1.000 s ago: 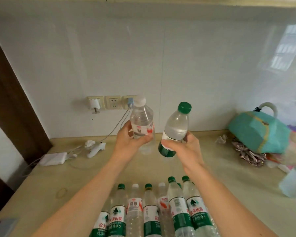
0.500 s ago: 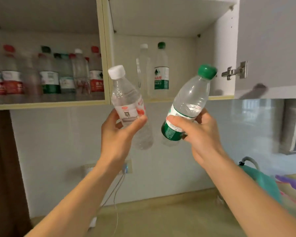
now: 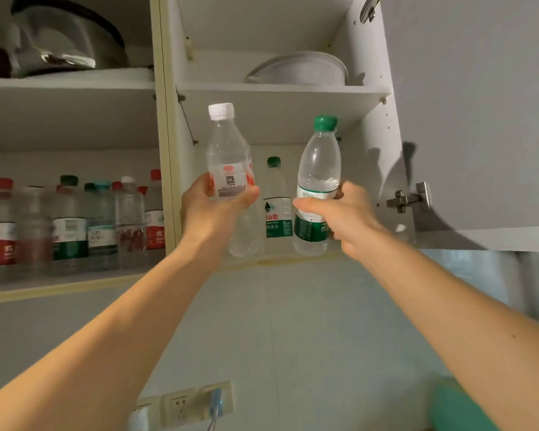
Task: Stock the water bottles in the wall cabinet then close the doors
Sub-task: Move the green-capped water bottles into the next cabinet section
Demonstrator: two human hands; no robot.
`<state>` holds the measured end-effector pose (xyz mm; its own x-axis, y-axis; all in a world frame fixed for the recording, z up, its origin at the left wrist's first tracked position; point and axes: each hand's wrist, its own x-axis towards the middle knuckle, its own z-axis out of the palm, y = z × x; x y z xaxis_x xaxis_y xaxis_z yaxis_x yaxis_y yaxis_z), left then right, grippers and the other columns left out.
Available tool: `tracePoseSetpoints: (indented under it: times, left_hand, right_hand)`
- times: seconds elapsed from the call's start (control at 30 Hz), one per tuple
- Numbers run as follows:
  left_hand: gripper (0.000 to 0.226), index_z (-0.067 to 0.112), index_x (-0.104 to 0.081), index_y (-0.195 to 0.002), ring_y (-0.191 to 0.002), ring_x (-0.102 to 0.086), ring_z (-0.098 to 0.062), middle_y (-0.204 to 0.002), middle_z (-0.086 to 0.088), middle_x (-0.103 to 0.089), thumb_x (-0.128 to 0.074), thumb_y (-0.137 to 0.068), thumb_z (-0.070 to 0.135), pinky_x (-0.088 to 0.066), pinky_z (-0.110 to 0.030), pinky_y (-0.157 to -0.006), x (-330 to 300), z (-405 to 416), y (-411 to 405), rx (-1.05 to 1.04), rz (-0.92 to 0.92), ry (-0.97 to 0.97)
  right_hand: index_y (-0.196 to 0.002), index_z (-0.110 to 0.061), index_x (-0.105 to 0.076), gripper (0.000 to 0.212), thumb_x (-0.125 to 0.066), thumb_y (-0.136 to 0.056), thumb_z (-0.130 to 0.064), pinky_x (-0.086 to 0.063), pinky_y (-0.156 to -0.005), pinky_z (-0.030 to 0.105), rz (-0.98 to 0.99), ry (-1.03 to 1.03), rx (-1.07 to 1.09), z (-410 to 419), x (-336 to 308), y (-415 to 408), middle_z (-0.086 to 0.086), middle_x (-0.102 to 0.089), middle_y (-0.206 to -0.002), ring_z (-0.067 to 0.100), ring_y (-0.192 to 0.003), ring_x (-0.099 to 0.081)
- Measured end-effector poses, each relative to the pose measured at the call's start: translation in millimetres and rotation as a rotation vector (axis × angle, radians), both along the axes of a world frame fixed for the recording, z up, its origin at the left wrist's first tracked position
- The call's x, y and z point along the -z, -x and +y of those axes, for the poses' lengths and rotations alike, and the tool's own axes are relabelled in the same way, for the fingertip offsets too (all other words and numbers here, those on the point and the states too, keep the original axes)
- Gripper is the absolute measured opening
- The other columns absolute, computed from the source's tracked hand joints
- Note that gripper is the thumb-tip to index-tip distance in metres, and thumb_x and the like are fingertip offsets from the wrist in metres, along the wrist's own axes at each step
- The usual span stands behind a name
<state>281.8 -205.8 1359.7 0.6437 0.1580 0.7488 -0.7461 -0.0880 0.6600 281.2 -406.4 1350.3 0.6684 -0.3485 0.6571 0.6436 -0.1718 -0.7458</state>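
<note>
My left hand (image 3: 213, 209) grips a clear white-capped bottle (image 3: 227, 157) with a red and white label, held upright in front of the right compartment of the open wall cabinet (image 3: 165, 150). My right hand (image 3: 339, 216) grips a green-capped bottle (image 3: 318, 169) with a green label, just to the right of the first. Both bottles hover at the front edge of the lower shelf (image 3: 293, 258). Behind them on that shelf stands another green-capped bottle (image 3: 276, 197). The left compartment holds several bottles (image 3: 75, 222) with red and green labels.
The right cabinet door (image 3: 479, 119) hangs open at the right, its hinge (image 3: 408, 199) near my right hand. White dishes (image 3: 299, 70) sit on the upper right shelf, a metal pot (image 3: 66, 42) upper left. Wall sockets (image 3: 184, 402) lie below on the tiles.
Both hands have raised their bottles from above the counter to the lower cabinet shelf. My view has tilted upward, so the counter's bottles are out of sight.
</note>
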Motion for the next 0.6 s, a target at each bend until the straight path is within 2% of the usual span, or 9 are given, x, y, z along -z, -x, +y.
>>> tracePoseSetpoints:
  times: [0.1,0.23,0.3,0.37,0.43,0.53,0.6]
  left_hand:
    - [0.035,0.033,-0.068,-0.106,-0.095,-0.064,-0.011,-0.100,0.016,-0.070,-0.087,-0.077,0.034,-0.053,-0.047,-0.097,-4,-12,-23,0.001,0.151,-0.005]
    - [0.032,0.029,-0.070,-0.111,-0.106,-0.066,-0.021,-0.109,0.007,-0.072,-0.083,-0.082,0.033,-0.052,-0.054,-0.099,-4,-25,-51,0.100,0.253,-0.027]
    - [0.027,0.028,-0.070,-0.108,-0.107,-0.069,-0.023,-0.109,0.004,-0.074,-0.082,-0.084,0.032,-0.054,-0.051,-0.096,-9,-34,-63,0.143,0.269,-0.070]
    - [0.023,0.028,-0.070,-0.106,-0.105,-0.070,-0.023,-0.107,0.004,-0.075,-0.080,-0.086,0.034,-0.057,-0.045,-0.090,-12,-44,-75,0.149,0.263,-0.116]
    - [0.028,0.025,-0.070,-0.113,-0.103,-0.070,-0.023,-0.109,0.002,-0.074,-0.077,-0.088,0.035,-0.057,-0.045,-0.092,-13,-55,-87,0.117,0.246,-0.160]
    - [0.045,0.019,-0.065,-0.126,-0.103,-0.067,-0.025,-0.116,-0.002,-0.071,-0.073,-0.090,0.044,-0.055,-0.043,-0.094,-13,-69,-104,-0.043,0.184,-0.260]
    - [0.049,0.016,-0.063,-0.127,-0.097,-0.065,-0.025,-0.114,-0.004,-0.070,-0.070,-0.091,0.048,-0.052,-0.037,-0.086,-13,-77,-115,-0.134,0.152,-0.306]
  right_hand:
    - [-0.105,-0.021,-0.063,0.049,-0.095,-0.067,-0.024,-0.051,-0.052,0.024,0.084,0.012,-0.003,-13,-5,-20,-0.005,-0.074,-0.097,0.012,-0.082,-0.073]
    - [-0.099,-0.030,-0.061,0.043,-0.092,-0.070,-0.036,-0.047,-0.049,0.022,0.105,0.131,0.049,-27,-13,-42,-0.011,-0.071,-0.094,0.005,-0.076,-0.068]
    - [-0.100,-0.032,-0.060,0.042,-0.090,-0.072,-0.041,-0.050,-0.052,0.022,0.123,0.208,0.084,-34,-17,-53,-0.012,-0.071,-0.095,0.005,-0.078,-0.068]
    - [-0.104,-0.030,-0.062,0.042,-0.089,-0.074,-0.041,-0.060,-0.069,0.032,0.136,0.253,0.094,-41,-17,-64,-0.008,-0.073,-0.101,0.012,-0.086,-0.071]
    - [-0.108,-0.029,-0.063,0.042,-0.088,-0.076,-0.042,-0.061,-0.084,0.042,0.146,0.278,0.110,-46,-16,-73,-0.006,-0.072,-0.104,0.017,-0.093,-0.071]
    - [-0.114,-0.029,-0.063,0.045,-0.085,-0.078,-0.043,-0.059,-0.089,0.044,0.143,0.306,0.144,-55,-14,-82,-0.006,-0.071,-0.106,0.017,-0.097,-0.070]
    - [-0.117,-0.027,-0.064,0.047,-0.085,-0.078,-0.043,-0.060,-0.089,0.045,0.149,0.310,0.150,-60,-14,-88,-0.005,-0.072,-0.108,0.019,-0.098,-0.070]
